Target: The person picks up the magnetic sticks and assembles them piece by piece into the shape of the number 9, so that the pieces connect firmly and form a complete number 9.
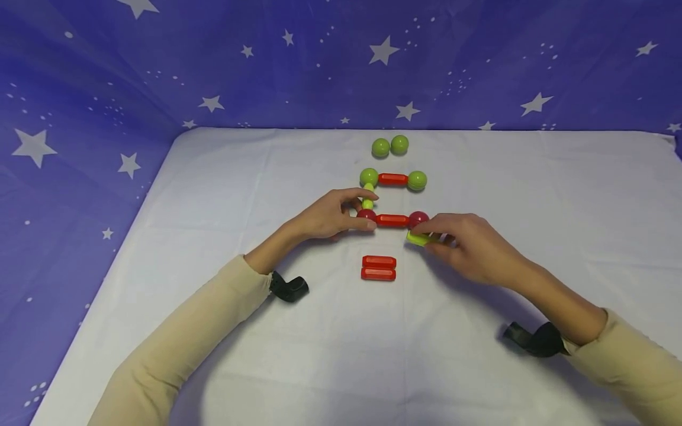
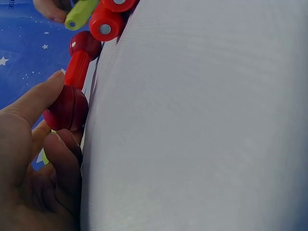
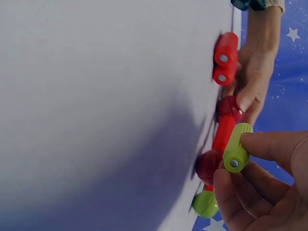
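My left hand [image 1: 327,218] holds the left dark red ball [image 2: 67,109], thumb on one side and fingers on the other. A red magnetic rod [image 1: 392,220] joins it to the right dark red ball [image 1: 418,219]. Between thumb and fingers, my right hand [image 1: 471,245] pinches a yellow-green magnetic rod [image 3: 237,149], its metal end showing in the right wrist view. That rod is just in front of the right dark red ball. Another yellow-green rod [image 1: 368,205], partly behind the left fingers, runs from the left dark red ball back to a green ball [image 1: 369,177].
A second red rod [image 1: 393,178] links that green ball to another green ball [image 1: 417,180]. Two loose green balls [image 1: 390,146] sit farther back. Two loose red rods [image 1: 379,268] lie side by side toward the front of the white-covered table [image 1: 319,355]. A blue star-printed cloth [image 1: 298,71] hangs behind.
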A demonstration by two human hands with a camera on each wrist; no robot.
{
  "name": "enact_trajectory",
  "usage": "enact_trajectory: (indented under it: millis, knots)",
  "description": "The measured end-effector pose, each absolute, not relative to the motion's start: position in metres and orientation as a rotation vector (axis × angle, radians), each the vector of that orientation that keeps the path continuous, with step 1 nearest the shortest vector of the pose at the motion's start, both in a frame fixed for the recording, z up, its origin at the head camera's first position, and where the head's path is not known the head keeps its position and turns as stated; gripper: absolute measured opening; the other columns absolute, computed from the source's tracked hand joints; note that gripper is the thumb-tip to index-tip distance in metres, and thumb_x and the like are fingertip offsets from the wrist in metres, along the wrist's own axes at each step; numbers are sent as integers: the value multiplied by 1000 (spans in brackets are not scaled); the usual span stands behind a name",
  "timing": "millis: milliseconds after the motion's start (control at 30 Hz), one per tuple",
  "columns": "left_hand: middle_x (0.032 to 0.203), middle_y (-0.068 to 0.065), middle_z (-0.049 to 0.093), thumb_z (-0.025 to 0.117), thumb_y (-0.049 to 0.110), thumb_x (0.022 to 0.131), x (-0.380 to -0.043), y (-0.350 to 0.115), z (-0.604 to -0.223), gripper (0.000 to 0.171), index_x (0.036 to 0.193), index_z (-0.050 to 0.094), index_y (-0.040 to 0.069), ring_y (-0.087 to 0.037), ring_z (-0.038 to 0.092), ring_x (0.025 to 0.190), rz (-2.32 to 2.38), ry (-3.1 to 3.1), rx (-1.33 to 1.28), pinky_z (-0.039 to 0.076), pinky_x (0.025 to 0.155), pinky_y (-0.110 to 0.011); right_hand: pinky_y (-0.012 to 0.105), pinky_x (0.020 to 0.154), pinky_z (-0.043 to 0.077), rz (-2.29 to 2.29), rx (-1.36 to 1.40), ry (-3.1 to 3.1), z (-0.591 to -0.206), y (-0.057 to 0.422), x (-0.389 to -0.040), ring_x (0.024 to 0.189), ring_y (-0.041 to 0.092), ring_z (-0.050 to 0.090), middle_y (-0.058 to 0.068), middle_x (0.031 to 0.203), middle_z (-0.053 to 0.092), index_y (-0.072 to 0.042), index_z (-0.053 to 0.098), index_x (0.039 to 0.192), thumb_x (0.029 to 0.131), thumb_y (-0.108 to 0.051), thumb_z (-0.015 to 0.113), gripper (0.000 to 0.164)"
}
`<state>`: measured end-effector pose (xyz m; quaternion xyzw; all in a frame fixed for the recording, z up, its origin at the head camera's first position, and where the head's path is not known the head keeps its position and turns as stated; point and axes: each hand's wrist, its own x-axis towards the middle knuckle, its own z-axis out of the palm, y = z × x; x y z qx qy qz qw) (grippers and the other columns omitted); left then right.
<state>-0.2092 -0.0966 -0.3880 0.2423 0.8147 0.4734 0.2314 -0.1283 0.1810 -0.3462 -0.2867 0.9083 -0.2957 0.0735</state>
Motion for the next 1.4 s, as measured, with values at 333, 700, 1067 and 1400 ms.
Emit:
enact_trajectory:
  millis: [333,700,1067,1400]
  knots:
    - [106,-6,58,79,28,85,-209,-96,-388,54,134,59,15,-22,47,61,1302,2253,676,39,47,-28,40,74,51,-770,-912,2850,-335,188,-140,86,18,63,1,102,71,-8,72,117,83,7,71,38]
    - [106,-6,58,79,28,86,-210,-95,-388,54,134,59,16,-22,48,63,1291,2264,678,39,48,-28,40,73,52,-788,-877,2839,-337,189,-148,85,19,62,3,103,71,-6,71,119,84,6,70,37]
    - [106,-6,58,79,28,86,-209,-96,-388,54,134,58,16,-21,47,60,1298,2251,657,39,46,-28,44,79,55,-1065,-791,2820,-338,186,-167,89,25,64,12,108,68,-2,67,125,87,9,65,39]
    - [106,-6,58,79,28,85,-209,-97,-388,54,134,59,16,-21,46,59,1295,2254,663,38,46,-28,47,82,52,-1125,-538,2807,-344,178,-181,92,32,66,18,112,67,-2,64,127,88,5,67,40]
